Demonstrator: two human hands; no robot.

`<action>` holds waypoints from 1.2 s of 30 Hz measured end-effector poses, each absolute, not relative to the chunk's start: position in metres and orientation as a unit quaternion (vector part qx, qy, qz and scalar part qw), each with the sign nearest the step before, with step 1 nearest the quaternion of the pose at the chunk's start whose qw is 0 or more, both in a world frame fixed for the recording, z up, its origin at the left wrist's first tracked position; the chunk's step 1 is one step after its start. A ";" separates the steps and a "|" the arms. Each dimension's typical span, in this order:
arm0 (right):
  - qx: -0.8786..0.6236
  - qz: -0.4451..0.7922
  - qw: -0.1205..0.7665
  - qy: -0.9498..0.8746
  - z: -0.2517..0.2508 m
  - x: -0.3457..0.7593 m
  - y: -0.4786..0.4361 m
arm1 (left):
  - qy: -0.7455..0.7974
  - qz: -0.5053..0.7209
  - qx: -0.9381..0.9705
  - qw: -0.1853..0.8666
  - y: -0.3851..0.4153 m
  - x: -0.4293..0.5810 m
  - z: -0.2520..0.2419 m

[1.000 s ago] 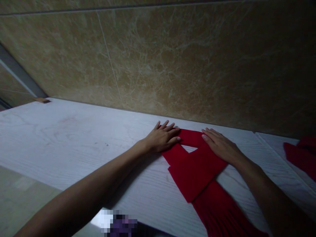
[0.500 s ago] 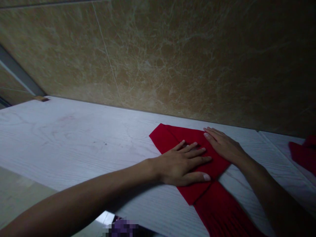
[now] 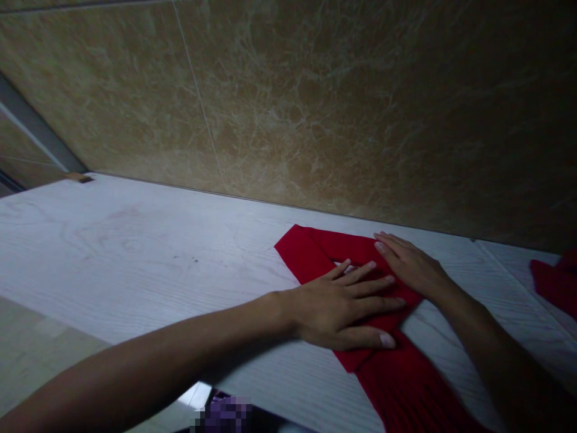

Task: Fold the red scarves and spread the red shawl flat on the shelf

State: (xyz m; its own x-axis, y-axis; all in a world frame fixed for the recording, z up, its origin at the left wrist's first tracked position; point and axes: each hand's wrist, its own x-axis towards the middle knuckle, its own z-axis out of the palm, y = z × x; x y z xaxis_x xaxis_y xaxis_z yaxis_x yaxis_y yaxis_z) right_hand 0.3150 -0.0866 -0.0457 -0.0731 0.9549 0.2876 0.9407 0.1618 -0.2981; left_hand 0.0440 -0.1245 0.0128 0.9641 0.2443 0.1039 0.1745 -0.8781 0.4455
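Your L hand (image 3: 331, 307) is off the far-left corner of the red scarf (image 3: 356, 245) and now lies across its folded overlap, having slid a touch further toward the R over the last half sec. Your R hand (image 3: 408, 261) hasn't really shifted; it's on the scarf's far-right edge. Grip-wise: L fingers spread, palm down, nothing pinched; R fingers close together, laid flat, also w/ nothing clamped. The scarf's on the pale surface (image 3: 135, 240), R of centre, near the tiled wall (image 3: 288, 108), w/ its fringe (image 3: 419, 397) running toward you and out of frame at the bottom. A small gap in the folds shows by your L little finger; most of the overlap's hidden under that hand, so can't tell how flat it is. My read: pressing/smoothing is now on the overlap, w/ the R side pinned, and the far-left corner looks OK lying unheld. FYI, another red piece (image 3: 554, 285) sits at the R edge of view, well apart from the scarf.
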 end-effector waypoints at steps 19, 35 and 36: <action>-0.654 0.015 0.219 -0.724 -0.045 0.315 -0.086 | 0.114 0.074 0.968 0.213 -0.124 0.045 0.003; -0.652 0.008 0.234 -0.721 -0.048 0.316 -0.085 | 0.111 0.086 0.967 0.214 -0.123 0.045 0.002; -0.653 0.006 0.237 -0.719 -0.048 0.316 -0.085 | 0.110 0.087 0.967 0.213 -0.124 0.045 0.002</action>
State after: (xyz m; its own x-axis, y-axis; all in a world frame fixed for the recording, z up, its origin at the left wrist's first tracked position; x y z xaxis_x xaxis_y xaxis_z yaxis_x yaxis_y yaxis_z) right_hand 0.3161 -0.0854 -0.0481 -0.0354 0.9419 0.3340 0.9366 0.1478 -0.3176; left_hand 0.0450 -0.1235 0.0017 0.9605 0.2505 0.1209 0.1765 -0.8848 0.4312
